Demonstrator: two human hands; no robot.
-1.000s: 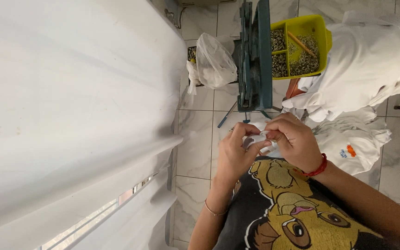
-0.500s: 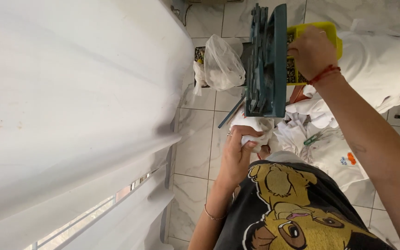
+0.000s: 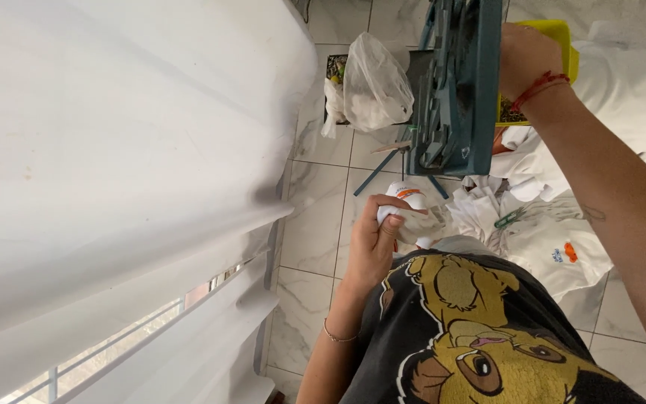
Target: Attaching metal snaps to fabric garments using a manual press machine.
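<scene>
A white curtain (image 3: 114, 150) fills the left side. Beside it, the left hand (image 3: 374, 241) has its fingers closed around a small bunched white garment (image 3: 413, 218) above the lap. Further right, the right hand (image 3: 526, 56) reaches past the teal stand (image 3: 457, 82) toward the yellow bin (image 3: 566, 34); whether its fingers are open or closed cannot be told. More white garments (image 3: 555, 239) lie on the floor, seemingly not yet handled.

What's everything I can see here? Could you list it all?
cloth piece: one, white with an orange mark, in the left hand
frame: one, teal, upright on the floor
tub: one, yellow, behind the frame
bag: one, clear plastic, beside the frame
garments: heap, white, on the tiled floor
curtain: white, at the window
left hand: gripping the cloth piece
right hand: red wrist cord, reaching at the tub
</scene>
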